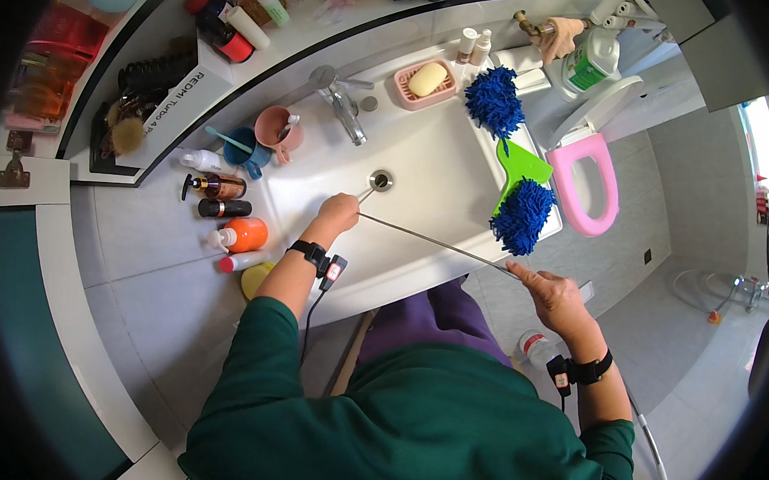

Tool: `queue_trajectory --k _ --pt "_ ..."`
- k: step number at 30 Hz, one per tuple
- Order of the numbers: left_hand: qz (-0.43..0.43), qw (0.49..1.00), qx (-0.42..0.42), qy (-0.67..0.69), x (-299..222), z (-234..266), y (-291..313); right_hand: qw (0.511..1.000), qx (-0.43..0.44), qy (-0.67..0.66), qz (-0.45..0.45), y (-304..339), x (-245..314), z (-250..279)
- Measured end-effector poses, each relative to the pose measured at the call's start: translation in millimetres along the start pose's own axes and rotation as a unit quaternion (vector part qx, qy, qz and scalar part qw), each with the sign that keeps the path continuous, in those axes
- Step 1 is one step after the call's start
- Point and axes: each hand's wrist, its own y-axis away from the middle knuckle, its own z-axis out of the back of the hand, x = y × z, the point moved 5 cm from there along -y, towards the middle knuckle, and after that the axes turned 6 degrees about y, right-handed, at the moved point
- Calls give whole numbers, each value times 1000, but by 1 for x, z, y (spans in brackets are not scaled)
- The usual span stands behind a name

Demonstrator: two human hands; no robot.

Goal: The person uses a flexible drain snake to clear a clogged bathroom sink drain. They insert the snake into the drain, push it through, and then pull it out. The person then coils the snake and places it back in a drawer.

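A thin, bendy metal drain snake (pixel 436 239) runs slantwise over the front of the white washbasin (pixel 439 169). My left hand (pixel 340 212) is closed around it near the drain hole (pixel 380 181), and its short end reaches down to that hole. At the basin's front right edge, my right hand (pixel 554 297) grips the snake with thumb and fingers. Past my right forearm it shows again, ending in a pale handle (pixel 651 453) low over the floor. Where the snake passes behind my right arm is hidden. The chrome tap (pixel 339 105) stands behind the drain.
Blue shaggy cleaning heads (pixel 524 216) and a bright green piece (pixel 520 167) lie on the basin's right rim. A soap dish (pixel 425 84) sits at the back; cups (pixel 278 132) and several bottles (pixel 243 234) line the left. The toilet's pink seat (pixel 586 184) stands right.
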Motion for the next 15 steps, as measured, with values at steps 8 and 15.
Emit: queue_trajectory --k 8,15 --pt "-41 989 -145 12 -7 43 -8 997 -37 -67 -9 -4 1 6" --pt "-61 994 26 -83 -13 21 0 998 -28 -46 -23 2 -3 8"
